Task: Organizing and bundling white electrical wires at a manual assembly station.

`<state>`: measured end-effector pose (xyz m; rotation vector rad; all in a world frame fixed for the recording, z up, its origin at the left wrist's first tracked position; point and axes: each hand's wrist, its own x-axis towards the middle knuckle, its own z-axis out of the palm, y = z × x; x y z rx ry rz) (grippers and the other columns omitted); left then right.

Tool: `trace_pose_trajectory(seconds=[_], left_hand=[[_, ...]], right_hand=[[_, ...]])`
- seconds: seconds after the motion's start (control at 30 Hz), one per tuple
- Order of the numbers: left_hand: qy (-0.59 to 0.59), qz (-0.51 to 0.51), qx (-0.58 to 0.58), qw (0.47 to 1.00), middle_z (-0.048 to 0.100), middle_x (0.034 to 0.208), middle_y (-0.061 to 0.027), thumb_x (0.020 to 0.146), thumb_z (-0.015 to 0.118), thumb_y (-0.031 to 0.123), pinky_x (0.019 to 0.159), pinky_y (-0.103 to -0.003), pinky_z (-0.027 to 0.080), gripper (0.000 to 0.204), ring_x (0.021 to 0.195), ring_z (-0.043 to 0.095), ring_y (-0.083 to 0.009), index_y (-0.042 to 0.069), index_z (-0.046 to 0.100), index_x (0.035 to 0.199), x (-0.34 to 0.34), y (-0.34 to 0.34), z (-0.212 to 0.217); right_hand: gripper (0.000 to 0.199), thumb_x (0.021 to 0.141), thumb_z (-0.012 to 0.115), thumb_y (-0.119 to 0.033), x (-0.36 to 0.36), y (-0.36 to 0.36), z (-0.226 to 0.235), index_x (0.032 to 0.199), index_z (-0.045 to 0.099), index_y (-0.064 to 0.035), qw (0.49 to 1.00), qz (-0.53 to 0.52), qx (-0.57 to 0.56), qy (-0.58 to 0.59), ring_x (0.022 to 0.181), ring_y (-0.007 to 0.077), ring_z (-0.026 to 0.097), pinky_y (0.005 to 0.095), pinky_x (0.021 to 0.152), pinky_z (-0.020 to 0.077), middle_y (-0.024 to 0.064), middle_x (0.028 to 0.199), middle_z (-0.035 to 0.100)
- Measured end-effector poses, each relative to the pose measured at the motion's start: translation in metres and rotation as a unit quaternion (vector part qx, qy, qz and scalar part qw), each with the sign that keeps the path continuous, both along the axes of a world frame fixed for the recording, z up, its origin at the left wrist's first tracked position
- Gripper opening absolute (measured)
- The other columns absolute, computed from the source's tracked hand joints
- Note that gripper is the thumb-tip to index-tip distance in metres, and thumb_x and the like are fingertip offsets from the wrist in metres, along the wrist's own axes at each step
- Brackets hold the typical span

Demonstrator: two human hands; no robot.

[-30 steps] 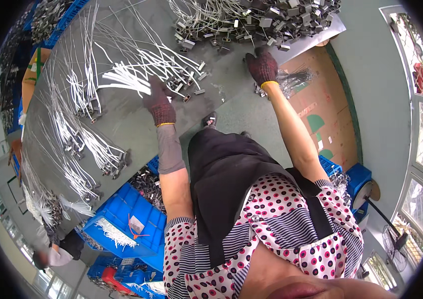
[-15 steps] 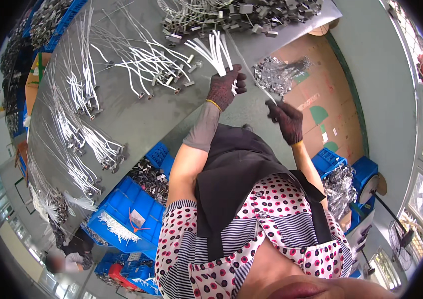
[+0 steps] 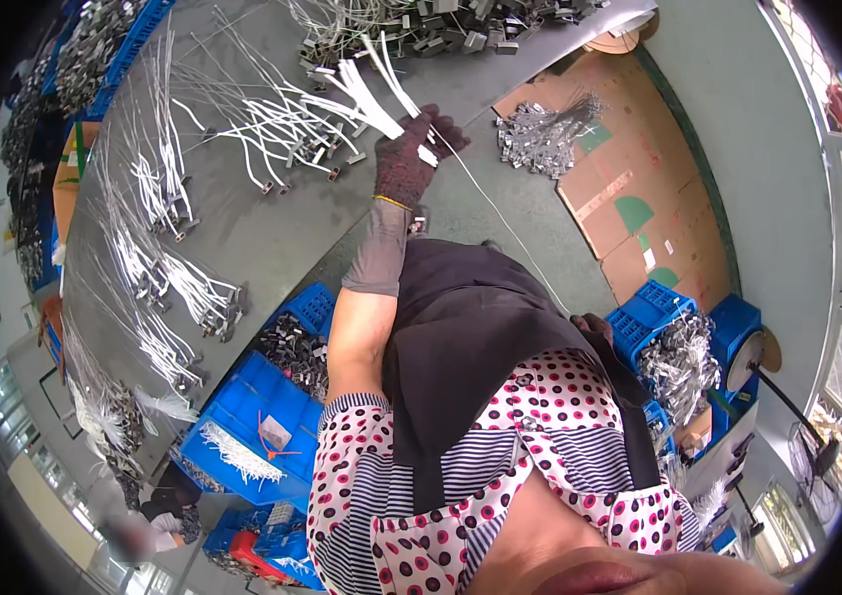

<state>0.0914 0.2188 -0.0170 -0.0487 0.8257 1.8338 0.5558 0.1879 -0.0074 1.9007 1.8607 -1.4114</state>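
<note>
My left hand (image 3: 415,159), in a dark knit glove, is closed round a bunch of white sleeves (image 3: 369,101) above the grey table. Their long ends fan out toward the far side. One white sleeve (image 3: 393,81) stands apart from the bunch, near my fingers. From this hand a thin wire (image 3: 493,206) runs down to my right hand (image 3: 595,325), low beside the black apron. The dark-gloved right hand is partly hidden, but its fingers appear closed at the wire's end. A small connector (image 3: 419,220) shows beside my left wrist.
Sleeved wires with connectors (image 3: 292,139) lie in bunches on the table's left. A heap of dark connectors (image 3: 461,25) sits at the far edge. Silvery parts (image 3: 545,139) lie by the cardboard (image 3: 629,188). Blue crates (image 3: 651,315) stand right, a blue bin (image 3: 252,407) left.
My right hand has drawn back toward my body, and the wire now stretches long between both hands. The left hand has shifted slightly left with the sleeves.
</note>
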Motion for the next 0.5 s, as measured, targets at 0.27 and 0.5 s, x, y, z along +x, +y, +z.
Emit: trace_pose_trajectory(seconds=[0.27, 0.5], left_hand=[[0.068, 0.148, 0.058, 0.985, 0.069, 0.095, -0.0145, 0.098, 0.061, 0.024, 0.084, -0.059, 0.058, 0.030, 0.084, 0.069, -0.0305, 0.005, 0.056, 0.120, -0.029, -0.026, 0.034], [0.041, 0.121, 0.056, 0.990, 0.066, 0.101, -0.0120, 0.098, 0.060, 0.022, 0.091, -0.058, 0.054, 0.028, 0.090, 0.067, -0.0289, 0.004, 0.059, 0.119, -0.028, -0.048, 0.011]], right_hand=[[0.017, 0.079, 0.066, -0.016, 0.043, 0.007, -0.052, 0.078, 0.065, 0.0013, 0.996, -0.080, -0.003, 0.043, 0.064, 0.0237, 0.058, 0.0389, 0.063, 0.0455, 0.0183, 0.069, 0.062], [0.029, 0.084, 0.066, -0.025, -0.034, 0.029, 0.023, 0.075, 0.064, 0.0018, 0.999, 0.005, 0.035, -0.038, 0.062, 0.0239, 0.057, 0.0406, 0.061, 0.0446, 0.0187, 0.067, 0.061]])
